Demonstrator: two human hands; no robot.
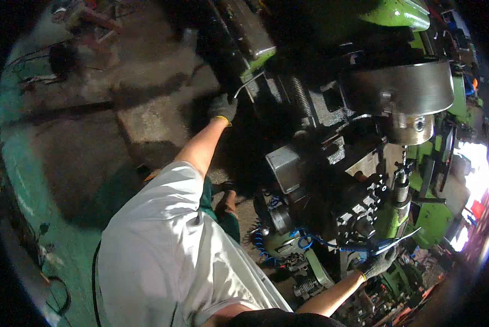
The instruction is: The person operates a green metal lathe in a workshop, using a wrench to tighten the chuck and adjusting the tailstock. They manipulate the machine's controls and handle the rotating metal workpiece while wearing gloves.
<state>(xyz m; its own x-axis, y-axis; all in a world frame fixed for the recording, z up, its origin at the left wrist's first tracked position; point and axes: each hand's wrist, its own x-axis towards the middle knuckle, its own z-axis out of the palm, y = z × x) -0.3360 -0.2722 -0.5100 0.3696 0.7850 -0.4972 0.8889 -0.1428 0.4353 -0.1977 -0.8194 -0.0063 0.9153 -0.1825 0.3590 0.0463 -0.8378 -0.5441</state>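
Observation:
My left hand point(222, 107), in a grey knit glove with a yellow cuff, is compact and looks closed beside the machine's dark edge. The end of a thin bent metal rod point(246, 85) lies right at its fingers; shadow hides what they grip. At the lower right, my right hand point(379, 264), gloved alike, closes around an air blow gun point(376, 248). The gun's long thin nozzle points up and right, and a blue air hose point(310, 238) runs from it to the left. Above stands a lathe with a large round steel chuck point(408, 87) and a drill bit point(404, 155) below it.
A grey metal box point(284, 168) juts out from the lathe carriage. Several tool holders and bolts point(359, 215) crowd the area left of the tailstock point(398, 204). A threaded screw point(300, 98) lies along the bed. The stained floor point(146, 120) stretches to the left.

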